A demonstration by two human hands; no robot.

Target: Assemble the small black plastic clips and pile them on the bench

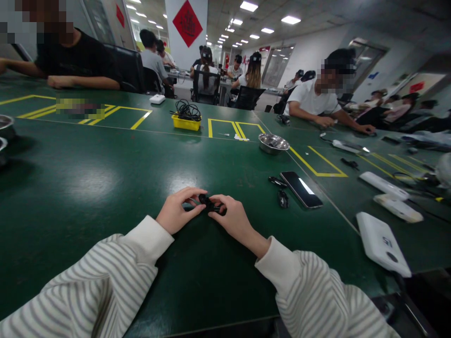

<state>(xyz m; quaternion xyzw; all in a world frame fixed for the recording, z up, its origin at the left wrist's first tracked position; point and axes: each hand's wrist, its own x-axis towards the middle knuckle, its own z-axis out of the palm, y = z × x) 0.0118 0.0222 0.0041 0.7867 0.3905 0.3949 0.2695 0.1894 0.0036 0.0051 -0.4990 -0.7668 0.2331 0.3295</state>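
Observation:
Both my hands meet over the green table (105, 178) in front of me. My left hand (178, 210) and my right hand (230, 218) pinch a small black part (208, 203) between their fingertips, holding it just above the tabletop. Both hands are closed on it. My sleeves are white with grey stripes. Just to the right lie two more small black parts (282, 197) and a black phone (301, 188).
A steel bowl (273, 142) and a yellow tray of black cables (186, 119) stand farther back. White devices (382, 243) lie at the right. Another steel bowl (5, 126) sits at the far left. Several people sit around the table and behind it.

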